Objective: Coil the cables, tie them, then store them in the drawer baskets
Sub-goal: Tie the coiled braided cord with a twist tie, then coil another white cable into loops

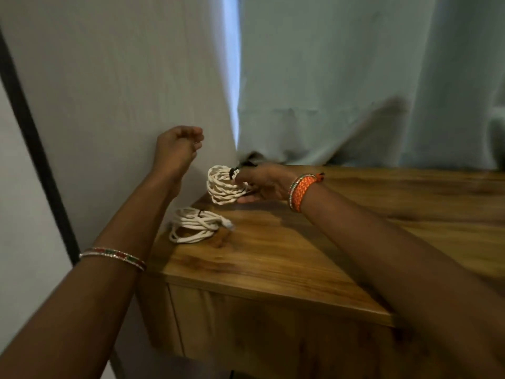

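A wooden worktop [287, 250] with a warm, strongly figured grain and a glossy finish carries the things; it is the top of a cabinet whose front panel shows below its near edge. A flat coil of white cable [195, 225], bound by a dark tie, lies directly on it close to the left corner. Beyond that coil, nearer the back edge, a second, taller white cable bundle [222, 187] stands on edge; whether it touches the wood cannot be told.
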Action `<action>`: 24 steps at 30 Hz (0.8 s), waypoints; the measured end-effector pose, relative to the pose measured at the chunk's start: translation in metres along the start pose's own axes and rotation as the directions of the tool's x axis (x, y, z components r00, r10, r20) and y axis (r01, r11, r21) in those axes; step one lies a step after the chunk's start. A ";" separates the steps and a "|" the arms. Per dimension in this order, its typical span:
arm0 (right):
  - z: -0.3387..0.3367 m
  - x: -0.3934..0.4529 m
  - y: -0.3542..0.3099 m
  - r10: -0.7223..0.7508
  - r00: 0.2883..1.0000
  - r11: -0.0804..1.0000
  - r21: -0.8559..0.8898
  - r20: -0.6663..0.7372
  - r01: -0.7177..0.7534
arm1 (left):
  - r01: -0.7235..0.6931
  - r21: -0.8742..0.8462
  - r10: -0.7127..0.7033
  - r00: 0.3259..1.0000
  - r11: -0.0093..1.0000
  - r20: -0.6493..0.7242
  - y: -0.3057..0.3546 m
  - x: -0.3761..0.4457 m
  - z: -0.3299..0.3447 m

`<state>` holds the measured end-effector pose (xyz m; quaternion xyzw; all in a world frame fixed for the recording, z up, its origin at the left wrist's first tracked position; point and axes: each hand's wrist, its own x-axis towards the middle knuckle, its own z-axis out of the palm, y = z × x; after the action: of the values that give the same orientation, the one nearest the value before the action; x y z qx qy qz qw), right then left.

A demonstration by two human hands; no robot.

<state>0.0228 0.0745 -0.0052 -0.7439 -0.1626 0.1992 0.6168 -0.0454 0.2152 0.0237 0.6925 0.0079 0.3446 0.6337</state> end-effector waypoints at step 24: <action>-0.238 -0.164 0.073 -0.651 0.500 0.361 -0.813 -0.571 -0.457 | -0.592 0.217 0.265 0.619 0.776 0.740 0.016 -0.096 0.251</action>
<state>-0.0019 -0.2219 -0.0229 -0.9235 0.0314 -0.3727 0.0856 -0.0032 -0.0497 0.0027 0.8728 -0.3140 0.2045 0.3126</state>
